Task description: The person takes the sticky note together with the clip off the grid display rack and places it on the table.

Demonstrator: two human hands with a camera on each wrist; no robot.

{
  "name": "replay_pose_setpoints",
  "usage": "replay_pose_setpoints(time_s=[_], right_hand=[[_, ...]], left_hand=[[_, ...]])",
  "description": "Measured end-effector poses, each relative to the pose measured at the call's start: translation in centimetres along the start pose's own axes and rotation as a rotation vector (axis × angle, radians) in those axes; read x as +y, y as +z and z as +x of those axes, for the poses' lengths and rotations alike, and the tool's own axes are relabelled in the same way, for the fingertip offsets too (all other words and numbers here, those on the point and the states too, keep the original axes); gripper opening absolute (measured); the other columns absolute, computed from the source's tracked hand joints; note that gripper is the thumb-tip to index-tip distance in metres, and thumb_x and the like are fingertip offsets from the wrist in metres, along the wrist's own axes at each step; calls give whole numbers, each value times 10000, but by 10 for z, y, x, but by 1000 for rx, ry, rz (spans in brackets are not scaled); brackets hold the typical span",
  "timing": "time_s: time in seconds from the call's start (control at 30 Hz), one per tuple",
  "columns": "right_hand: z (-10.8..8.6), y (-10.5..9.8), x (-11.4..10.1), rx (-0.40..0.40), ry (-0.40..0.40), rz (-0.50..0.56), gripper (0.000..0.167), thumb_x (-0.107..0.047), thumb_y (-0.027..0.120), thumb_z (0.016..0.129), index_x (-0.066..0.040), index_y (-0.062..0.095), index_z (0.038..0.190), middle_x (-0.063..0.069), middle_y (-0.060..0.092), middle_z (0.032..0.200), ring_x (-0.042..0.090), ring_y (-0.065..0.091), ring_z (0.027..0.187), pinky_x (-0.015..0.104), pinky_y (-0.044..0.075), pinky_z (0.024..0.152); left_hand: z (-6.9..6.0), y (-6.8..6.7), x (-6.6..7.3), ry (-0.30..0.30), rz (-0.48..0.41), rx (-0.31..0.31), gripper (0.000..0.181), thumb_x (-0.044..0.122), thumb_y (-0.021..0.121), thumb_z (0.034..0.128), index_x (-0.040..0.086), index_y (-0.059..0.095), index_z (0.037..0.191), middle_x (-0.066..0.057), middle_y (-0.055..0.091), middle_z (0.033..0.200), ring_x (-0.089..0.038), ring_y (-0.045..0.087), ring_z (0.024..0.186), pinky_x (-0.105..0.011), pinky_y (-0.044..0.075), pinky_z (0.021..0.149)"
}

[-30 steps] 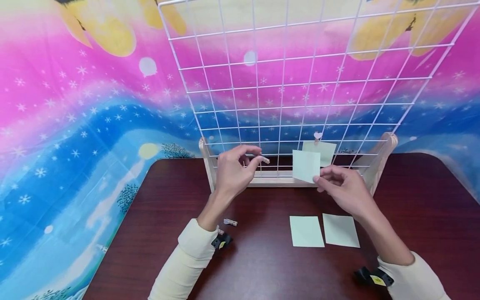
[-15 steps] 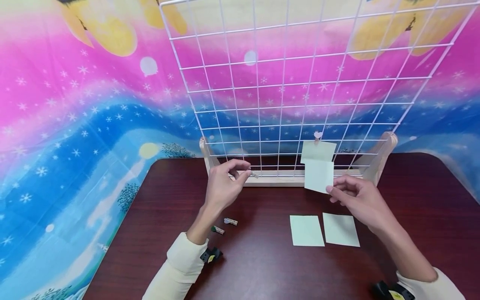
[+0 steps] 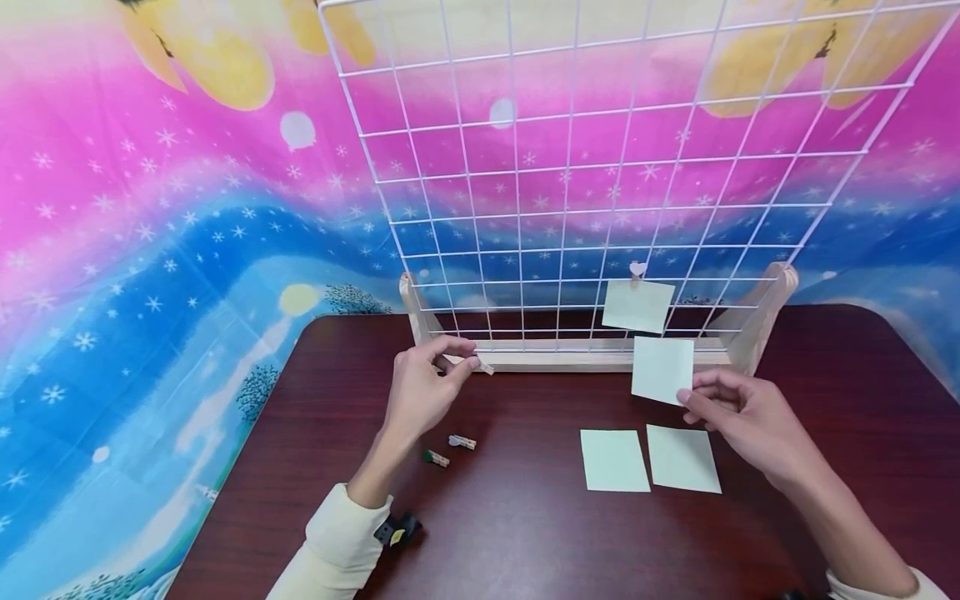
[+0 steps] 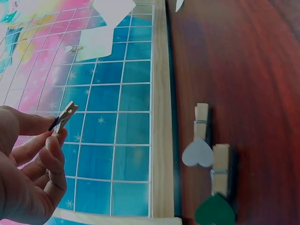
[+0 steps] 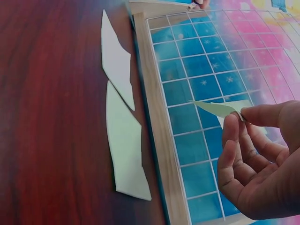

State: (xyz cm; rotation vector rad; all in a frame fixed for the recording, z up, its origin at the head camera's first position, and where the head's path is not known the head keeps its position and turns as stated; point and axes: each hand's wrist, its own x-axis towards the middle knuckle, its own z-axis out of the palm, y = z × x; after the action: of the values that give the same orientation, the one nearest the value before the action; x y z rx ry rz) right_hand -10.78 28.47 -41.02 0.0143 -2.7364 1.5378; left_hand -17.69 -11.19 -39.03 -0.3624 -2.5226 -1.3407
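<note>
Between thumb and fingertips, my left hand (image 3: 427, 387) pinches a small wooden clothespin (image 4: 65, 116) in front of the grid's lower left. My right hand (image 3: 750, 421) pinches a pale green paper square (image 3: 663, 369) by its lower right corner, held up before the wooden base. Just above it, another paper square (image 3: 637, 307) hangs on the white wire grid (image 3: 558, 208) from a clothespin with a heart (image 3: 637, 269). On the table lie two clothespins, one with a white heart (image 4: 198, 153) and one with a green heart (image 4: 215, 209).
Two more pale green squares lie side by side on the table, a left square (image 3: 615, 461) and a right square (image 3: 683, 459). The grid stands in a wooden base (image 3: 555, 361) on the dark brown table (image 3: 525, 533). A colourful printed cloth (image 3: 187, 275) hangs behind.
My left hand has drawn back down and left with its clothespin. My right hand has carried its paper square down and right, so it no longer overlaps the hanging one.
</note>
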Motion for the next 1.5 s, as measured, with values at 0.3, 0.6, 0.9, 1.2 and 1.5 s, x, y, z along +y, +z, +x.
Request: replay_pose_setpoints(time_s=[0.3,0.6,0.9,1.2,1.5], right_hand=[[-11,-5,13,-1,31,-20,309,-216,688,1066,29,668,1253,-101,768,882,2,713,808,221,579,706],[-27,-15,30,-10,100,-59,338,-252,691,1068,19,664,1267,-93,784,888,23,726,815,201,562,712],[-43,-30,52,5,153,-84,346,-281,679,1076,18,656,1248,-158,767,927,23,728,811,217,574,698],[-54,-42,66,-20,232,-129,450,-302,641,1097,76,598,1338,-156,769,937,6,717,807,225,579,699],[-59,-59,76,-153,342,-216,582,-360,573,1125,138,502,1417,-21,795,1011,5,686,795,260,571,686]], left_hand=[[-15,-13,-10,-65,18,-28,157,123,851,915,152,841,1069,-18,828,938,-106,634,666,-214,466,609],[-37,-31,-24,-154,70,-54,166,135,865,903,167,838,1064,-6,821,926,-106,638,667,-228,450,579],[-54,-45,-37,-247,115,-98,157,125,855,906,147,835,1060,-3,817,902,-93,642,675,-224,470,614],[-70,-54,-44,-328,143,-160,138,121,844,910,125,828,1047,32,813,885,-74,625,663,-220,461,609],[-84,-59,-51,-444,135,-233,102,115,837,918,136,819,1017,38,811,889,-132,716,717,-244,491,637]])
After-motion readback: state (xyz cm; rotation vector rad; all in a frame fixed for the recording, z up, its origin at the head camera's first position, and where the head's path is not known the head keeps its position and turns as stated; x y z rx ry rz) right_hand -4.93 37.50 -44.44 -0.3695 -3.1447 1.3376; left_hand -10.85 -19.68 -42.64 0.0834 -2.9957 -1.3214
